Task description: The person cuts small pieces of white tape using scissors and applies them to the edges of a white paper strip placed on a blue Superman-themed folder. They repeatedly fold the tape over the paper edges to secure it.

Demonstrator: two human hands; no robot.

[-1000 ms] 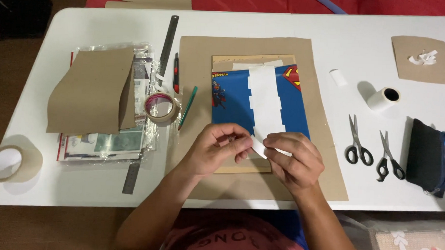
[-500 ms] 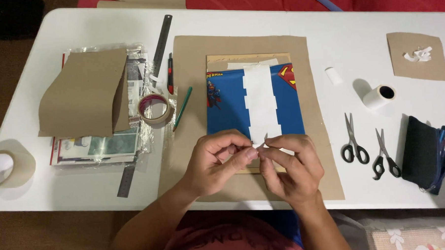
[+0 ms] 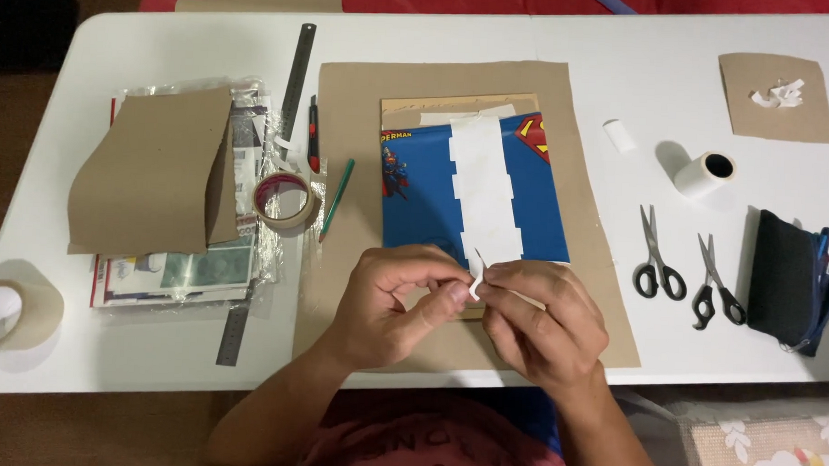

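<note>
My left hand (image 3: 394,306) and my right hand (image 3: 545,316) meet near the table's front edge, fingertips pinched together on a small white strip of paper (image 3: 477,270) that sticks up between them. Just beyond the hands lies a blue picture-printed book (image 3: 415,205) with a white band of tape strips (image 3: 482,189) down its middle. The book rests on a large brown paper sheet (image 3: 354,121) spread on the white table (image 3: 164,40).
Left: a curled brown sheet (image 3: 150,173) over plastic-wrapped booklets, a steel ruler (image 3: 296,77), a tape ring (image 3: 287,201), a red cutter (image 3: 313,133), a green pencil (image 3: 337,198), a tape roll (image 3: 3,312). Right: two scissors (image 3: 657,260) (image 3: 718,285), white roll (image 3: 704,174), dark pouch (image 3: 785,278), brown scrap (image 3: 776,97).
Both hands have drawn back from the book toward the table's front edge and closed in on each other, lifting the small white strip upright between the fingertips.
</note>
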